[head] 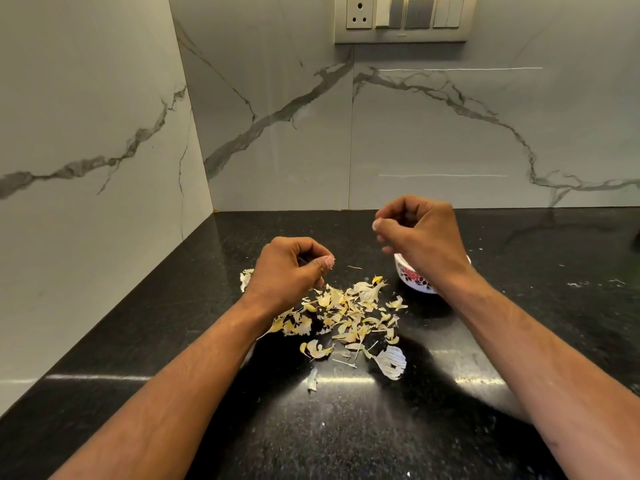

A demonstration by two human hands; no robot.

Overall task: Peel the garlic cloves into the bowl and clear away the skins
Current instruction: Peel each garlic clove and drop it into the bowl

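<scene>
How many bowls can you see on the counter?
1. The bowl, white with flowers, sits on the black counter right of the garlic skins, partly hidden under the right hand. Nothing else looks like a bowl.

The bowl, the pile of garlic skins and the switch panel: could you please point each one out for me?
bowl (414, 277): head view, on its flowered side wall.
pile of garlic skins (346, 311): head view, on the middle of the heap.
switch panel (405, 13): head view, on a grey switch.

Two hands: left hand (289, 271), right hand (420, 233); one bowl (414, 277); skins (349, 313) too many to count.
</scene>
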